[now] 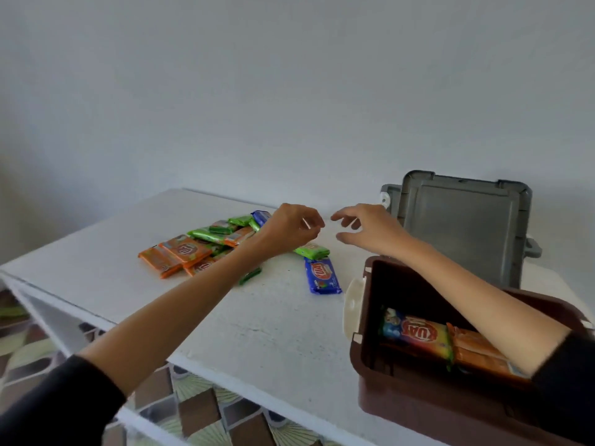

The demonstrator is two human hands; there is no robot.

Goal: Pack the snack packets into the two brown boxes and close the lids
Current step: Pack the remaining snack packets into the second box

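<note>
Presently, both hands are held above the white table (257,329), near each other but not touching. The left hand (291,228) is seen over the right end of the pile of snack packets (193,249). Its fingers are loosely bent and nothing is gripped by them, as far as can be seen. The right hand (363,230) is stretched forward with the fingers spread apart, and nothing is held in it.

The pile is made of orange, green and blue packets, which are laid over one another near the far side of the table. A green packet (311,251) is found just under the left wrist, and a blue packet (322,275) lies flat just in front of it.

The brown box (365,358) is placed at the right front corner with its top open. Inside it, a multicoloured packet (415,333) and an orange packet (476,350) are laid side by side. A white latch (352,305) is attached to its left wall. Behind the box, a grey lid (463,233) stands upright.
</note>
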